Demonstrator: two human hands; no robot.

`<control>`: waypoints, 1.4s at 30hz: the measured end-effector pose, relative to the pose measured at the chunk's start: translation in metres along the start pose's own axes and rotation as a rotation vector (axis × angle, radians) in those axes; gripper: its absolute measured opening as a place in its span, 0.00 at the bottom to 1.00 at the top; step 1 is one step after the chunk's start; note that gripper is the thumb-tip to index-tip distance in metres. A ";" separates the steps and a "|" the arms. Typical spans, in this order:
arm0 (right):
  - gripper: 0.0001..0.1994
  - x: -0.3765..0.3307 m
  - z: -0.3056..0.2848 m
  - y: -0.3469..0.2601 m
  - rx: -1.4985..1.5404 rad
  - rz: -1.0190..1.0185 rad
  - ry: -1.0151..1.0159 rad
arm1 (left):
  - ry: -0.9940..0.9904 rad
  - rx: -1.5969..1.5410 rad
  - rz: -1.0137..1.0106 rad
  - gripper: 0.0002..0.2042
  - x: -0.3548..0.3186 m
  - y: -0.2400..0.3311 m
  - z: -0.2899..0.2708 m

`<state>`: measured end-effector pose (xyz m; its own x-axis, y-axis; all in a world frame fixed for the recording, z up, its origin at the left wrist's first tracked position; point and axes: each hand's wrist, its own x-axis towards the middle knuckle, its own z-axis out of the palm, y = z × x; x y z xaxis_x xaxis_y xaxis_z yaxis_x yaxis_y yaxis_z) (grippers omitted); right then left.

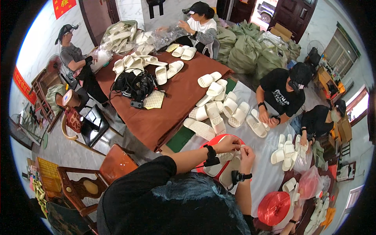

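Observation:
My left hand (228, 143) and my right hand (247, 153) meet over a pair of cream slippers (227, 167) lying on a red spool of cord (206, 149). The fingers of both hands pinch something small between them above the slippers; it is too small to tell what. Each wrist wears a black band. My dark sleeves and head fill the lower middle of the view.
Many cream slippers (214, 102) lie on a brown table (164, 121) and a white sheet (270, 149). Several other people sit around handling slippers. Another red spool (273, 207) stands lower right. Wooden chairs (94, 176) stand left; green sacks (250, 51) pile behind.

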<state>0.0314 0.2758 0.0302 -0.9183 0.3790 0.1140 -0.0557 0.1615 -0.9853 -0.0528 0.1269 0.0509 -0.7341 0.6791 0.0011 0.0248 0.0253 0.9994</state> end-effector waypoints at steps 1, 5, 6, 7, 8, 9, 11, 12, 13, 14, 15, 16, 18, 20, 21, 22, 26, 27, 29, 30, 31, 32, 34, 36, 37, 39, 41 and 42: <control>0.02 -0.002 0.001 -0.002 -0.010 0.010 0.000 | 0.003 0.021 -0.001 0.07 -0.002 0.001 0.000; 0.06 0.000 0.002 0.005 -0.053 0.055 0.032 | 0.015 0.014 -0.015 0.06 0.000 -0.001 -0.002; 0.08 0.001 0.002 0.006 -0.063 0.057 0.019 | 0.024 -0.036 0.002 0.06 0.002 -0.007 -0.002; 0.10 0.001 0.004 0.001 -0.099 0.031 0.008 | 0.042 -0.086 0.013 0.06 0.002 -0.018 -0.003; 0.12 0.003 0.004 -0.004 -0.139 0.004 0.006 | 0.049 -0.154 0.002 0.05 0.004 -0.025 -0.005; 0.16 0.005 0.002 0.002 -0.267 -0.144 0.048 | 0.048 -0.221 -0.007 0.05 0.007 -0.029 -0.004; 0.24 0.010 -0.008 0.011 -0.568 -0.326 0.007 | 0.081 -0.062 -0.070 0.05 0.002 -0.003 -0.007; 0.28 0.010 -0.010 0.009 -0.733 -0.363 -0.084 | 0.115 -0.040 0.021 0.05 0.004 -0.014 -0.008; 0.30 0.007 -0.012 0.008 -0.790 -0.420 -0.118 | 0.134 0.052 0.088 0.05 0.003 -0.009 -0.008; 0.32 0.004 -0.011 0.008 -0.849 -0.472 -0.153 | 0.151 0.098 0.050 0.05 0.000 -0.004 -0.007; 0.34 0.002 -0.007 -0.012 -0.896 -0.377 -0.246 | 0.145 0.176 0.093 0.05 -0.002 -0.010 -0.013; 0.36 0.002 0.002 -0.032 -0.932 -0.281 -0.340 | 0.168 0.240 0.183 0.06 -0.003 -0.020 -0.020; 0.38 0.003 0.000 -0.033 -1.044 -0.158 -0.381 | 0.123 0.315 0.048 0.07 -0.004 -0.002 -0.016; 0.35 0.004 0.009 -0.022 -1.036 -0.179 -0.344 | 0.114 0.274 0.088 0.04 -0.004 -0.015 -0.023; 0.33 0.006 0.011 -0.019 -1.074 -0.152 -0.351 | 0.123 0.294 0.138 0.03 -0.007 -0.014 -0.023; 0.30 0.007 0.009 -0.017 -1.039 -0.168 -0.352 | 0.169 0.343 0.195 0.05 -0.007 -0.013 -0.022; 0.28 -0.012 -0.028 -0.022 -1.054 -0.169 -0.132 | 0.207 0.306 0.144 0.06 -0.021 0.003 -0.017; 0.28 -0.014 -0.049 -0.019 -1.031 -0.124 -0.072 | 0.227 0.264 0.101 0.06 -0.027 -0.001 -0.022; 0.26 -0.029 -0.089 -0.013 -0.930 -0.155 0.140 | 0.240 0.263 0.069 0.06 -0.043 -0.006 -0.028; 0.24 -0.038 -0.122 0.003 -0.909 -0.272 0.298 | 0.234 0.261 0.052 0.06 -0.049 -0.005 -0.029; 0.25 -0.048 -0.153 0.020 -0.870 -0.309 0.409 | 0.239 0.352 0.033 0.06 -0.056 -0.011 -0.030; 0.27 -0.059 -0.189 0.029 -0.827 -0.161 0.392 | 0.239 0.352 0.004 0.07 -0.065 -0.017 -0.031; 0.25 -0.081 -0.253 0.049 -1.147 -0.013 0.491 | 0.247 0.403 -0.056 0.08 -0.090 -0.030 -0.028; 0.28 -0.103 -0.327 0.076 -1.243 0.245 0.543 | 0.251 0.428 -0.077 0.08 -0.107 -0.032 -0.013; 0.31 -0.092 -0.324 0.059 -1.409 0.471 0.494 | 0.315 0.421 -0.091 0.08 -0.125 -0.035 -0.009; 0.36 -0.183 -0.480 0.144 -1.909 0.643 0.412 | 0.202 0.486 0.009 0.07 -0.090 -0.036 0.021; 0.34 -0.121 -0.423 0.126 -1.344 0.592 0.577 | 0.353 0.557 0.011 0.07 -0.126 -0.041 0.010; 0.34 -0.142 -0.465 0.140 -1.348 0.652 0.522 | 0.354 0.536 0.020 0.06 -0.118 -0.040 0.018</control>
<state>0.3364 0.6681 -0.0649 -0.3989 0.9159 0.0437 0.9122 0.4012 -0.0826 0.0448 0.0591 0.0104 -0.9072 0.4025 0.1228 0.3094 0.4402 0.8429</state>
